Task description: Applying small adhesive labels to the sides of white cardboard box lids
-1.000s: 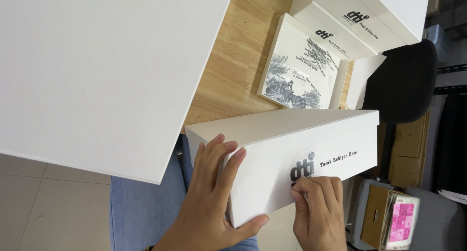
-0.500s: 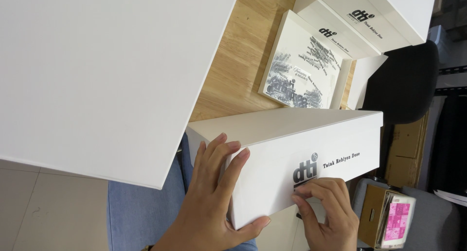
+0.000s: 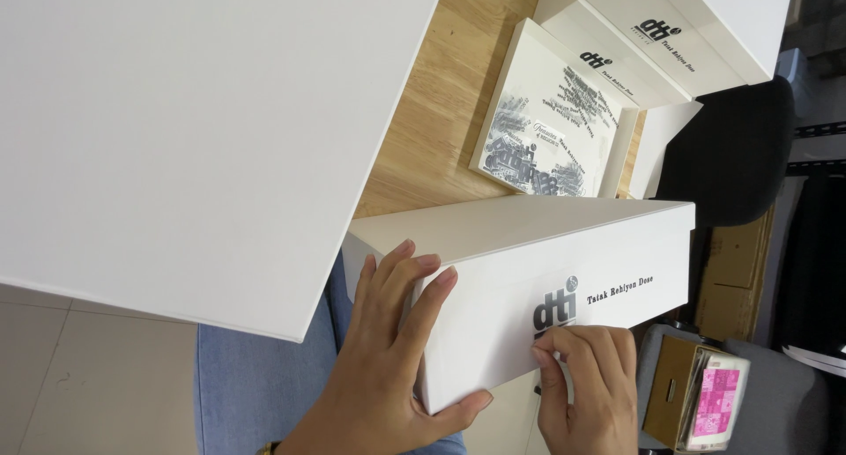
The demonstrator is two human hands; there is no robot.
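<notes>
Left hand: my left hand [image 3: 397, 349] lies flat and spread over the near end of the long white box [image 3: 529, 270], fingers on its side panel and thumb hooked under the lower corner; it braces the box without closing around it.
Right hand: my right hand [image 3: 586, 389] is curled, fingertips [image 3: 551, 349] pressed to the lower edge of the box's front face just under the dark printed mark [image 3: 555, 307]; whether anything thin is pinched between them I cannot tell.
What has changed: a second ago that hand sat lower and a little nearer the box's left end, fingers bunched below the print; now it has slid along the lower edge and its fingertips meet the bottom of the mark. The left hand and the box have hardly shifted.
What that means: I judge the work is going on along that front lower edge, with the box held steady so that the right hand can press or smooth there.
White board: the large blank white board [image 3: 194, 120] covers the left half of the desk [image 3: 441, 111] and overhangs its near edge.
Long white box: it runs across the desk's near edge, partly over my lap in blue jeans [image 3: 256, 393].
Flat printed box: a flat white box with grey printing [image 3: 546, 129] lies towards the desk's far right corner, beside more white boxes [image 3: 679, 32].
Chair: a black chair [image 3: 727, 155] stands past the desk's right edge.
Small carton: a brown carton with a pink packet [image 3: 696, 398] sits low at right.
</notes>
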